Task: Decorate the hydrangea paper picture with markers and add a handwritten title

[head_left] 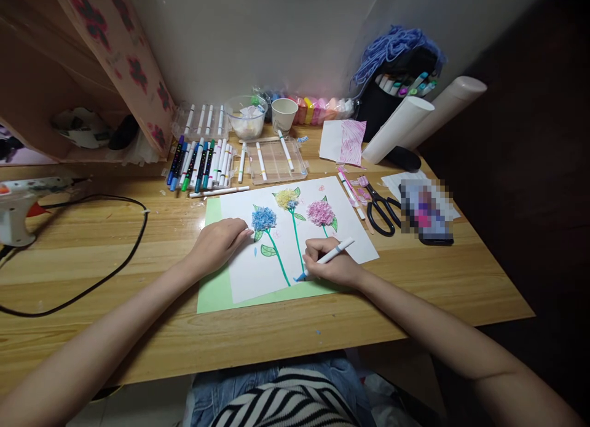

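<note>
A white sheet (244,279) lies on a green sheet (212,298), bearing a blue flower (264,219), a yellow flower (287,199) and a pink flower (321,213) with green stems. My right hand (332,262) is closed around a white marker (340,247), whose blue tip touches the paper near the foot of the middle stem. My left hand (223,245) rests on the left side of the sheets, beside the blue flower; its fingers lie flat and hold nothing.
Many markers (198,164) lie at the back left, near a plastic bowl (247,118) and a paper cup (284,112). Black-handled scissors (380,213) and a phone (426,212) are at right. A glue gun (18,209) with a black cord stands left.
</note>
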Demonstrator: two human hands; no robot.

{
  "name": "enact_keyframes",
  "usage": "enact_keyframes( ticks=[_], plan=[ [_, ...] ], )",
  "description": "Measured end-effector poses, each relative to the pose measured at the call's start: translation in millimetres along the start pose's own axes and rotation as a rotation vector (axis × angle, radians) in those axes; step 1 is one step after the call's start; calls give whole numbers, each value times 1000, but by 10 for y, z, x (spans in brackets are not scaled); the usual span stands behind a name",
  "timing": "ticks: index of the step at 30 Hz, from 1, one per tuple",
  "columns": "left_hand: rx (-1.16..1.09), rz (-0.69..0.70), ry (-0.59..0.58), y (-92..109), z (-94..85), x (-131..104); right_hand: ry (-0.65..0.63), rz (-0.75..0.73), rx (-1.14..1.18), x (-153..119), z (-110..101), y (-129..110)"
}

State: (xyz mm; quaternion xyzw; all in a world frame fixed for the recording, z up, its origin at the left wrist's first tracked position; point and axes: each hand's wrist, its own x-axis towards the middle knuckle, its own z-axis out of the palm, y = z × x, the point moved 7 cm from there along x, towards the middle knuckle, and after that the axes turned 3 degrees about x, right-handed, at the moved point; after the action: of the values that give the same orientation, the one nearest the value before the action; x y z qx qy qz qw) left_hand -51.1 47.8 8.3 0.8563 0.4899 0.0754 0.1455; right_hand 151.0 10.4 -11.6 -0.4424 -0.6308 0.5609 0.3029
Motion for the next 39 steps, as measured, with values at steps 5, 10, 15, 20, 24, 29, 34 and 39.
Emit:
enact_keyframes(
  ticks=[5,10,15,20,24,29,34,39],
  plan=[
    [6,1,2,-7,-1,-1,223,-35,247,46,-361,-66],
    [7,6,3,-6,-13,8,396,-179,155,-114,-867,-177],
    [-18,-15,-24,-15,-4,16,281,-72,134,-355,-838,12],
    [-12,-43,-35,-33,-5,22,323,-22,-26,-452,-761,160],
    [-4,-61,-58,-46,15,32,383,-30,-75,-451,-815,193],
    [-5,-69,-77,-61,32,23,370,-37,-147,-438,-832,190],
    [16,-66,-79,-80,40,23,402,-51,-124,-438,-853,182],
    [11,-65,-87,-82,44,34,390,-44,-117,-431,-846,178]
  ],
)
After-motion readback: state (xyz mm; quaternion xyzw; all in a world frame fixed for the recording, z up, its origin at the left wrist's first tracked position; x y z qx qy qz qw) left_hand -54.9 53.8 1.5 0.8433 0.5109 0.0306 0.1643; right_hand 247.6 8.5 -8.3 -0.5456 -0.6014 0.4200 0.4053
